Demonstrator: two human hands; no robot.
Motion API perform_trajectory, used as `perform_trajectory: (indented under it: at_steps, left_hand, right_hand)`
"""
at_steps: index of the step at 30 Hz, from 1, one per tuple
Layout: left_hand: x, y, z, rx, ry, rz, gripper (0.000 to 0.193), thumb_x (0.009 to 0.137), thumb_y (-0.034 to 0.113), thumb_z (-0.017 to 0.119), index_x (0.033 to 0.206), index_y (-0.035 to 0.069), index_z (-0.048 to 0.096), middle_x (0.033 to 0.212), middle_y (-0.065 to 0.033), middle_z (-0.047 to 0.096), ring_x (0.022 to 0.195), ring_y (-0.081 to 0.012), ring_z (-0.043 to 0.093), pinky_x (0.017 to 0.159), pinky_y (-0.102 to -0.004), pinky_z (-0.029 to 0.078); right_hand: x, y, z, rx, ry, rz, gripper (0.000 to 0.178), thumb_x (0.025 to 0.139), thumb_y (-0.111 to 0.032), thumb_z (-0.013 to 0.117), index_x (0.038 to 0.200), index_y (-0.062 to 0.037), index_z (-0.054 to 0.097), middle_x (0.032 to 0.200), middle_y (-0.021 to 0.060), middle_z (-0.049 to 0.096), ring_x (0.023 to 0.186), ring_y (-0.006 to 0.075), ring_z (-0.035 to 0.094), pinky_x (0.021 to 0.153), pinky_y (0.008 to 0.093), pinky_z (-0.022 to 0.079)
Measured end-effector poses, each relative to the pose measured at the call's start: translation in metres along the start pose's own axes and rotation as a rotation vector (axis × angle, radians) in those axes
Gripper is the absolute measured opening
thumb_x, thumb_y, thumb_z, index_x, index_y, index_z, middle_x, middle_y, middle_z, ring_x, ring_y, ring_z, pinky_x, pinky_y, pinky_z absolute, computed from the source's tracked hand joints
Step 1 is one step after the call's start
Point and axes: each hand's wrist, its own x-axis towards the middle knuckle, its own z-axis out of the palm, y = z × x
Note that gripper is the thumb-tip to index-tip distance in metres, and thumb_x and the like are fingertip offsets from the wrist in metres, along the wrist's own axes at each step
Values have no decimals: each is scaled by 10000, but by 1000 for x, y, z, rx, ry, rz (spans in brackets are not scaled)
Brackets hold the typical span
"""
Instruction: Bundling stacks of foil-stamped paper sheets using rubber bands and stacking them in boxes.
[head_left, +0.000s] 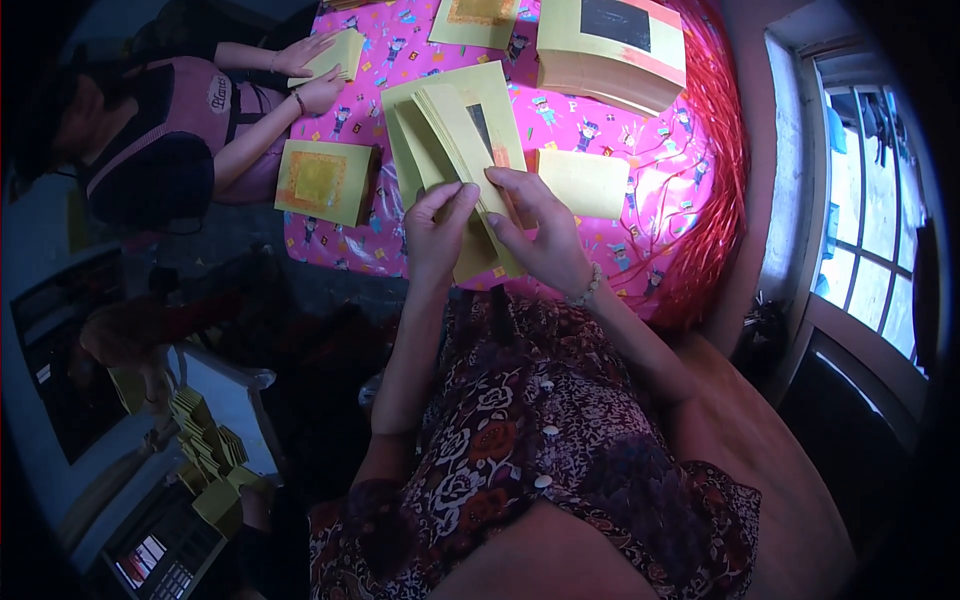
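Between my two hands stands a stack of yellow joss paper (447, 128), tilted on edge with its sheets slightly fanned. My left hand (438, 232) pinches the lower left side, thumb against the sheets. On the other side, my right hand (545, 232) grips the lower right edge with thumb and fingers. Beneath lies more yellow joss paper (497, 86), partly covered, with a dark square and an orange-red patch showing. A pale yellow stack (585, 184) rests just right of my right hand.
A pink patterned cloth (400, 45) covers the table. A thick stack (610, 85) stands far right, red strings (715, 190) hang along the right edge, and another stack (325, 180) sits left. A co-worker's hands (318, 75) hold yellow paper. Others work at lower left.
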Motion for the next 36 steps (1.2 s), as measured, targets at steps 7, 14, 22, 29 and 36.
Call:
perform_trajectory:
  at_steps: [7, 14, 22, 29, 36]
  left_hand:
    - [-1, 2, 0, -24, 12, -35, 225, 822, 161, 704, 939, -28, 667, 907, -26, 605, 837, -84, 553, 752, -213, 434]
    - [1, -5, -2, 10, -3, 10, 230, 821, 176, 706, 935, -21, 670, 917, -35, 592, 848, -92, 548, 764, -223, 431]
    - [2, -5, -2, 20, 5, 6, 240, 821, 198, 706, 930, -14, 674, 907, -38, 575, 846, -97, 542, 765, -228, 426]
    - [2, -4, -2, 27, -1, 6, 250, 823, 206, 705, 934, -16, 672, 911, -40, 580, 841, -96, 535, 762, -228, 424]
    - [4, -6, -1, 56, 5, 26, 250, 820, 207, 706, 931, -14, 674, 917, -49, 586, 856, -105, 541, 776, -235, 426]
  right_hand:
    - [-1, 1, 2, 24, -35, 55, 436, 806, -97, 651, 1213, -15, 517, 1142, 148, 567, 1067, 260, 556, 920, 333, 440]
    - [-2, 9, 5, 27, -12, 4, 414, 808, -117, 642, 1188, -1, 525, 1114, 169, 577, 1028, 296, 570, 890, 350, 459]
    - [-2, 11, 6, 21, -14, -5, 396, 820, -117, 624, 1181, 15, 531, 1124, 179, 573, 1056, 304, 559, 914, 352, 445]
    - [-2, 11, 6, 40, -16, 18, 376, 837, -123, 603, 1178, 19, 535, 1135, 180, 569, 1068, 305, 553, 923, 354, 438]
    - [-2, 11, 6, 32, -20, 21, 371, 851, -125, 586, 1188, 19, 527, 1140, 179, 565, 1072, 303, 550, 923, 352, 437]
